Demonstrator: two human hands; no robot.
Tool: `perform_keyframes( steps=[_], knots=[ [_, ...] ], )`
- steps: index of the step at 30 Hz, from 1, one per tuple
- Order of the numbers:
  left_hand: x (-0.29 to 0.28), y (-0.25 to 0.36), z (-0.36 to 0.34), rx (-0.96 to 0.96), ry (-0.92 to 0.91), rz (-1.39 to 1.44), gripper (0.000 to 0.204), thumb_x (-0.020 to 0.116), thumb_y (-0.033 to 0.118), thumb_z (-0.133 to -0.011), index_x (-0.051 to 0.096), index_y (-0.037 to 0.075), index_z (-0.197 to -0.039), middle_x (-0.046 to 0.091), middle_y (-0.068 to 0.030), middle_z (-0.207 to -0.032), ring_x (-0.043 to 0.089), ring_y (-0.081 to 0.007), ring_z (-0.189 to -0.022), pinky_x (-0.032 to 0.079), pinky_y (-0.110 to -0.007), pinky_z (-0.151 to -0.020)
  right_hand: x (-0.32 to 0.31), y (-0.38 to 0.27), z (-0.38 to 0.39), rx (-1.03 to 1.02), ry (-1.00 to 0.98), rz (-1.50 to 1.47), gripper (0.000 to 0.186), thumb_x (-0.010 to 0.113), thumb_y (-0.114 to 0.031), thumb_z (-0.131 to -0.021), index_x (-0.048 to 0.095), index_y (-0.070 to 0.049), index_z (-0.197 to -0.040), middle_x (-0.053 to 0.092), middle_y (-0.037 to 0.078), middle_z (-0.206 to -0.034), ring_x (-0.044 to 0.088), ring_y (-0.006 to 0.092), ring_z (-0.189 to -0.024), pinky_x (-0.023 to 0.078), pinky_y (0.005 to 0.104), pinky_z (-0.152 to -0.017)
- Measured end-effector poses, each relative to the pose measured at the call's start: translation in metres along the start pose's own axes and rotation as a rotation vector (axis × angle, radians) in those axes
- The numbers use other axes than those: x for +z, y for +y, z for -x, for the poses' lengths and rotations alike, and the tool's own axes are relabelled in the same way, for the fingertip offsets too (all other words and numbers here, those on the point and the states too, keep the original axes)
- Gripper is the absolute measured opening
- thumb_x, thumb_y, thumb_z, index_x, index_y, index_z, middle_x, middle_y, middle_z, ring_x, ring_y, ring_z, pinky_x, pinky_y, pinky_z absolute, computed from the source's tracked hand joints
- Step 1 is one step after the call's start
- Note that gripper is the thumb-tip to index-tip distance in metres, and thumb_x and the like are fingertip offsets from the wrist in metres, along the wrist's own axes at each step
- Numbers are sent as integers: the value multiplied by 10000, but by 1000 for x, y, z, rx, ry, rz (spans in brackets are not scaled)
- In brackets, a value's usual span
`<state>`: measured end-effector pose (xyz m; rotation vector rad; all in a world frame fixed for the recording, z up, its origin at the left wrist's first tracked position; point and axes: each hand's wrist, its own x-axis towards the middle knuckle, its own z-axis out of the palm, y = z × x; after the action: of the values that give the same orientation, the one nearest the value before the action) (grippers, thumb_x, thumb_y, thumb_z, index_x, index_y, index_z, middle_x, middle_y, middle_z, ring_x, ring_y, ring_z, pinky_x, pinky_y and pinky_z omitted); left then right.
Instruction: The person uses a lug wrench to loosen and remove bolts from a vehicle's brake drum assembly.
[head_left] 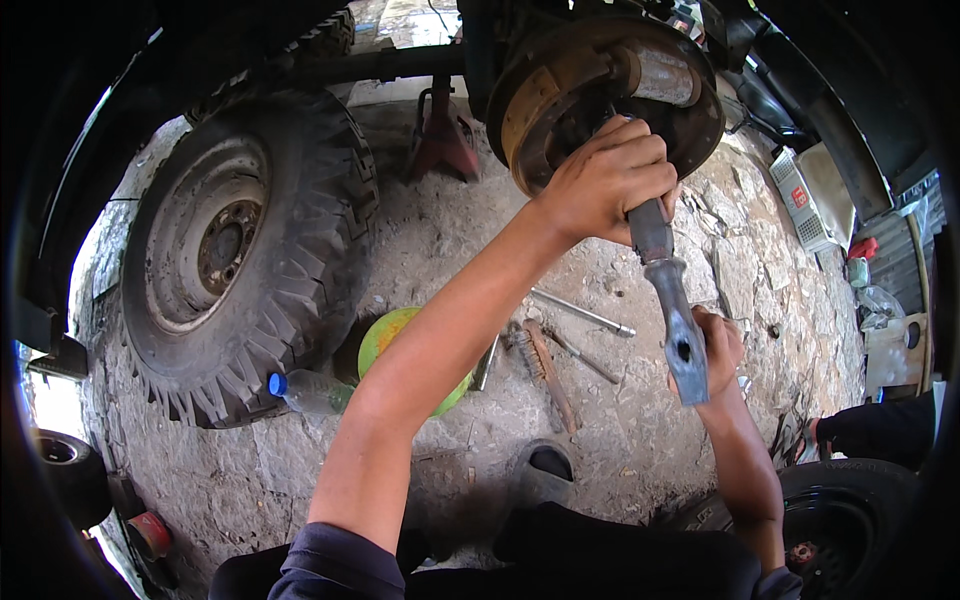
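Note:
My left hand [615, 180] is closed in front of a rusty round brake assembly [530, 110], gripping a dark metal tool whose blunt end [650, 232] sticks out below the fist. The rest of that tool is hidden by the hand, so I cannot tell its kind. My right hand [722, 345] is wrapped around a hammer [672, 295], whose handle is mostly hidden below the head. One face of the hammer head meets, or nearly meets, the tool's blunt end. Its wedge-shaped end points back toward me.
A large treaded wheel [215, 245] leans at left, near a red jack stand [445, 135]. On the stone floor lie a wire brush [548, 375], metal bars [582, 312], a plastic bottle [312, 391] and a green round object [385, 340]. Another tyre [850, 520] is at lower right, a crate [805, 200] beyond.

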<state>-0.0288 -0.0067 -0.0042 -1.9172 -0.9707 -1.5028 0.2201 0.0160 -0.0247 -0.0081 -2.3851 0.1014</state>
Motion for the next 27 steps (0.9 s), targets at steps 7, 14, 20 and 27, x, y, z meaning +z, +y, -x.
perform_keyframes(
  steps=[7, 14, 20, 27],
  knots=[
    [5, -1, -5, 16, 31, 58, 211, 721, 58, -678, 518, 88, -630, 459, -43, -654, 480, -217, -634, 349, -323, -591, 1, 6, -5, -104, 3, -67, 185, 525, -205, -915, 491, -46, -826, 500, 49, -580, 495, 169, -418, 387, 301, -371],
    [6, -2, -7, 30, 59, 54, 212, 723, 53, -665, 516, 83, -631, 465, -46, -653, 480, -217, -624, 350, -324, -588, -1, 6, -11, -180, 37, -88, 236, 488, -230, -908, 496, -28, -786, 489, 61, -568, 495, 174, -407, 394, 325, -358],
    [5, -3, -6, 32, 47, 44, 206, 724, 56, -661, 520, 76, -642, 468, -49, -656, 487, -222, -628, 356, -320, -587, -2, 9, -2, -62, -15, 6, 181, 526, -185, -866, 499, -18, -804, 492, 64, -579, 494, 196, -408, 388, 344, -369],
    [6, -5, -6, 46, 28, 19, 202, 717, 58, -665, 518, 81, -642, 478, -45, -663, 498, -221, -636, 372, -322, -590, -1, 12, 1, -42, 1, -93, 206, 583, -216, -884, 498, -36, -832, 500, 65, -590, 503, 201, -429, 390, 332, -386]
  ],
)
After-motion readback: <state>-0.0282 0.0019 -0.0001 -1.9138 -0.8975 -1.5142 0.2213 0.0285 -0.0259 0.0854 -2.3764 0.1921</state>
